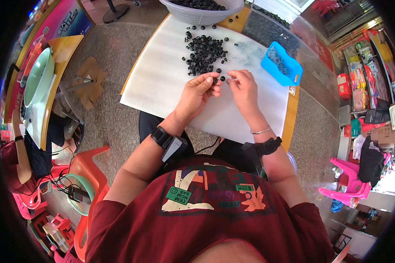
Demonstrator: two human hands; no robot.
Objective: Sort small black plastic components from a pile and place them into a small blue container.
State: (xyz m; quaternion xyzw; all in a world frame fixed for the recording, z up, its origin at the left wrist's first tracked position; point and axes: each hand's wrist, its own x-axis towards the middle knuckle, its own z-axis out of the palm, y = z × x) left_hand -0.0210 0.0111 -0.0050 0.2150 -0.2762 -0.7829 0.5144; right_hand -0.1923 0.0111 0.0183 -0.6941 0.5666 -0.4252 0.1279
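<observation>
A person's left hand [197,93] pinches a small black piece [215,81] between thumb and fingers above a white-covered table [153,72], while the right hand [244,88] hovers just beside it, fingertips drawn close (whether they grip anything is too small to tell). Just beyond the hands, black parts [205,55] lie in a heap, a few strays nearest the fingers; to the right are scattered clear bits [249,53] and a blue tray [274,75], with a grey basket [202,17] and a transparent bin [267,34] crowding the far edge
</observation>
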